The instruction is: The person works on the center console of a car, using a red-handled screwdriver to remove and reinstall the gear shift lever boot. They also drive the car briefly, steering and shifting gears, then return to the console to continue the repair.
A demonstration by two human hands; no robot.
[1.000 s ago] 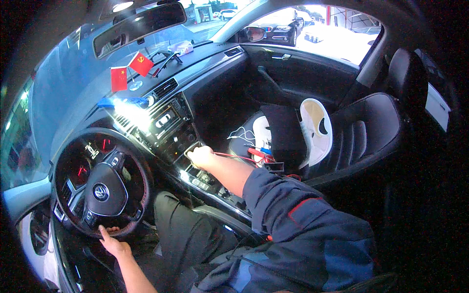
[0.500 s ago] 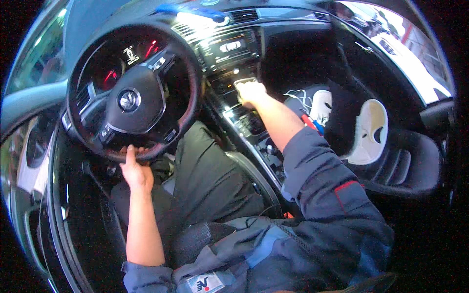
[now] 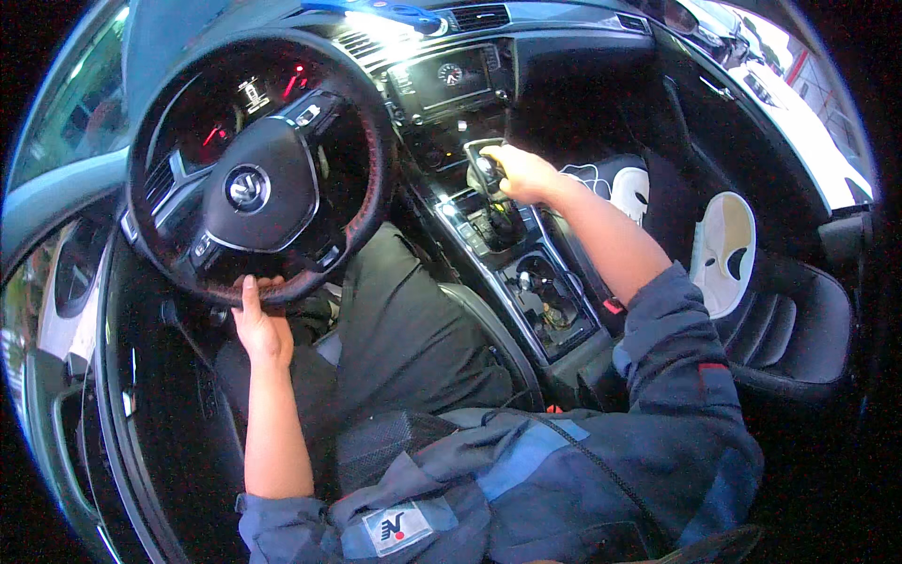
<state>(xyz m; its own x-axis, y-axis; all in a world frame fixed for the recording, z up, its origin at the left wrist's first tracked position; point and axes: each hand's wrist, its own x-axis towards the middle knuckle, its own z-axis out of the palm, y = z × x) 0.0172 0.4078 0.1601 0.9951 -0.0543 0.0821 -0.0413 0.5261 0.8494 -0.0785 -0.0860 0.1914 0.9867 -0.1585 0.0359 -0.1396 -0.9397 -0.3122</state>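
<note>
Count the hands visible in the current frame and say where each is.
2: the left hand grips the bottom of the steering wheel, and the right hand is on the gear lever. No other hand shows.

Navy jacket [image 3: 583, 498] with blue panels [image 3: 531, 458], dark trousers [image 3: 413, 329]

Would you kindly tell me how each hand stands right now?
Left hand: closed on the steering wheel, at the bottom of its rim.
Right hand: closed on the gear lever, near its top.
</note>
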